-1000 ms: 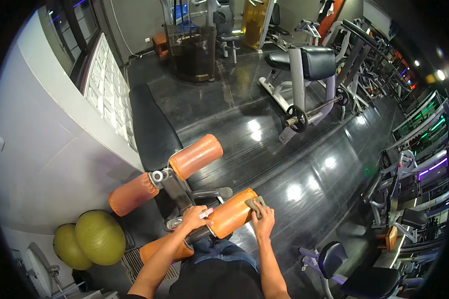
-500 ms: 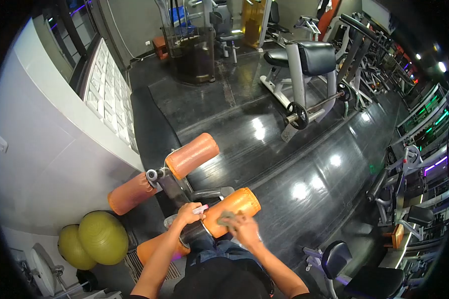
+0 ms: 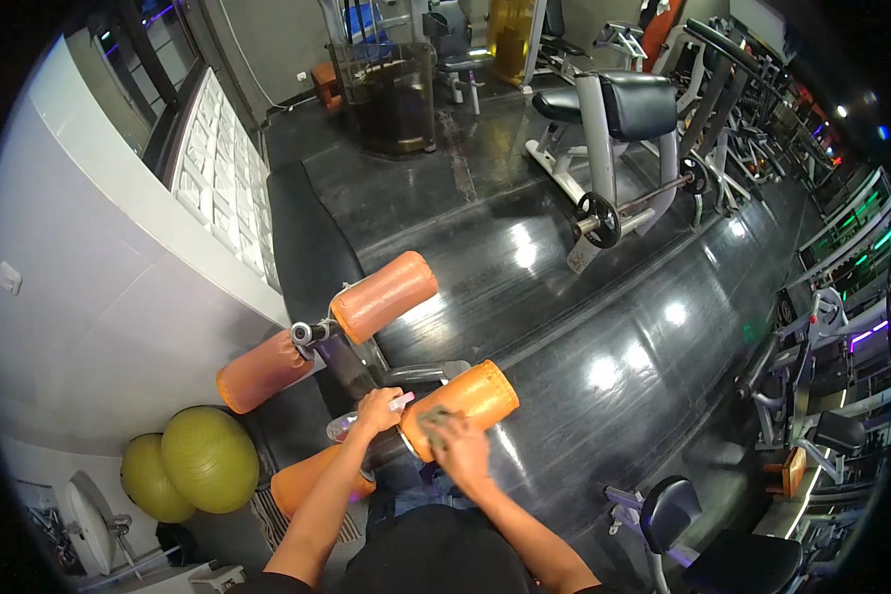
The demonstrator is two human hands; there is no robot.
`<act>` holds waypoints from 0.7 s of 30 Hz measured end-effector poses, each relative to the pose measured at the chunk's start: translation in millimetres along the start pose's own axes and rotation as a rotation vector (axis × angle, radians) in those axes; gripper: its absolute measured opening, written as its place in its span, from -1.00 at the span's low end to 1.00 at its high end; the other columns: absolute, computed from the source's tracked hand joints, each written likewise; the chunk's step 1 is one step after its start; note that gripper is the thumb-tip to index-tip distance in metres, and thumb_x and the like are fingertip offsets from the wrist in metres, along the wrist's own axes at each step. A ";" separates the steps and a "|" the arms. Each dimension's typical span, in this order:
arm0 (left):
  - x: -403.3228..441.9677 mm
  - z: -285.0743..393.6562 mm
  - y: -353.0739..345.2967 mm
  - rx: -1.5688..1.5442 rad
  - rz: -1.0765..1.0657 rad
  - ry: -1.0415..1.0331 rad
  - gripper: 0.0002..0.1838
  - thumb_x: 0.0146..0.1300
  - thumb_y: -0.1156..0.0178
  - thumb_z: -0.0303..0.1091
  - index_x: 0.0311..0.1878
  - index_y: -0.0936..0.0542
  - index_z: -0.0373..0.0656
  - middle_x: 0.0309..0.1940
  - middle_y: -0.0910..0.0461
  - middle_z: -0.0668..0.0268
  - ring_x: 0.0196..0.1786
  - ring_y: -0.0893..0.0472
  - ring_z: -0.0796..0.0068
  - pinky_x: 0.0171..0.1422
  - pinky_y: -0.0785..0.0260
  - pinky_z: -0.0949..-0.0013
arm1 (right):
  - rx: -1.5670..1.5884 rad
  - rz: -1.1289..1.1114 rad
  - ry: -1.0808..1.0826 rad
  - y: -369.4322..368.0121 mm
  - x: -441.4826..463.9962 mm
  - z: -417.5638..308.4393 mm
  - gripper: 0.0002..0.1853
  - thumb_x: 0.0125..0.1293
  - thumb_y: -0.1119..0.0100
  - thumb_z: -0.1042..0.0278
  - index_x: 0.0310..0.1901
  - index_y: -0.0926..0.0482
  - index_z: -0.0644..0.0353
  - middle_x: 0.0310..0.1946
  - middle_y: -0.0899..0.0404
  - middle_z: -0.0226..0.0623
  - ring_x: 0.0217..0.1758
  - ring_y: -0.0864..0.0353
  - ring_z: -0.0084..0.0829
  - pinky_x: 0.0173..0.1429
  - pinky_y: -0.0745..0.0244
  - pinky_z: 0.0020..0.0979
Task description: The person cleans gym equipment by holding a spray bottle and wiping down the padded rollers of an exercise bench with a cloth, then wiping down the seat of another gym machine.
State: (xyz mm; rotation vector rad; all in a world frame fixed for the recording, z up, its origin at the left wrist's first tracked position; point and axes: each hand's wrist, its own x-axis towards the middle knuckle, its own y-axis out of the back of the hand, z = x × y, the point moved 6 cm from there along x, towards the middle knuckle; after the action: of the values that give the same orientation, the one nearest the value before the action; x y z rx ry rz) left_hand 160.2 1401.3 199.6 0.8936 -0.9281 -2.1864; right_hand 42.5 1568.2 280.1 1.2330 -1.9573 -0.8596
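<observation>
My right hand (image 3: 462,450) presses a grey-green cloth (image 3: 434,420) against the near orange padded roller (image 3: 483,394) of a gym bench. Its fingers lie over the cloth. Left of that, my left hand (image 3: 375,411) is closed round a spray bottle (image 3: 402,401) with a pink and white nozzle; part of its clear body shows below the hand. A second orange roller (image 3: 312,477) sits under my left forearm. Farther forward, two reddish-orange rollers, a right one (image 3: 386,295) and a left one (image 3: 264,372), are mounted on the same frame.
Two green exercise balls (image 3: 208,460) rest by the white wall at left. A black bench pad (image 3: 312,228) extends ahead. A machine with a barbell (image 3: 619,223) stands ahead right on the dark floor (image 3: 564,317). A black-padded seat (image 3: 668,515) is near right.
My right hand has slid the cloth left along the orange roller, toward my left hand. The left hand keeps the spray bottle and has shifted slightly up in view, as the camera tilted a little.
</observation>
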 end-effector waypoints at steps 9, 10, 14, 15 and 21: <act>-7.4 9.8 25.6 -0.381 -0.321 -0.321 -0.77 0.10 -0.34 -0.30 -0.19 -0.62 -0.18 -0.40 -0.68 0.08 -0.39 -0.67 0.19 -0.22 -0.48 0.23 | 0.032 -0.179 0.284 -14.6 -4.4 -7.1 -0.65 0.19 -0.32 0.29 0.03 -0.72 -0.28 0.16 -0.63 -0.60 0.18 -0.55 -0.24 0.04 -0.63 -0.17; -12.9 14.2 30.8 -0.380 -0.318 -0.318 -0.77 0.10 -0.34 -0.30 -0.19 -0.62 -0.18 -0.40 -0.68 0.08 -0.39 -0.67 0.19 -0.22 -0.48 0.23 | 0.080 -0.127 0.232 -2.9 2.6 7.7 -0.65 0.19 -0.33 0.30 0.02 -0.72 -0.28 0.15 -0.64 -0.59 0.13 -0.57 -0.23 0.04 -0.63 -0.20; -27.9 22.9 30.5 -0.275 -0.159 -0.565 -0.73 0.09 -0.40 -0.28 -0.17 -0.65 -0.17 -0.44 -0.59 0.12 -0.34 -0.62 0.12 -0.22 -0.44 0.17 | 0.006 0.080 -0.156 63.3 17.2 74.8 -0.57 0.12 -0.38 0.38 0.07 -0.73 -0.19 -0.03 -0.71 -0.38 -0.01 -0.62 -0.21 0.14 -0.61 -0.25; -33.4 28.5 33.6 -0.229 -0.104 -0.588 -0.68 0.06 -0.45 -0.22 -0.16 -0.66 -0.17 -0.43 -0.58 0.13 -0.31 -0.61 0.11 -0.20 -0.44 0.16 | -0.007 0.133 -0.202 72.4 17.3 89.4 -0.58 0.12 -0.38 0.38 0.07 -0.73 -0.17 -0.05 -0.70 -0.36 -0.03 -0.61 -0.20 0.12 -0.60 -0.24; -47.8 46.1 35.6 -0.171 -0.037 -0.478 -0.50 -0.03 -0.57 -0.01 -0.16 -0.67 -0.18 -0.35 -0.59 0.18 -0.21 -0.63 0.05 -0.14 -0.44 0.11 | -0.014 0.176 -0.297 61.0 4.8 103.4 -0.53 0.09 -0.40 0.41 0.11 -0.72 -0.11 -0.09 -0.64 -0.26 -0.05 -0.58 -0.14 0.09 -0.55 -0.21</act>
State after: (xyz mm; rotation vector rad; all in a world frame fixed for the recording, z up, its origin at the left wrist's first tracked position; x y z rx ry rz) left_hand 162.7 1432.5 268.1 0.3112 -0.9206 -2.5200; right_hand -72.1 1603.1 271.6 0.9492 -2.2503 -1.0091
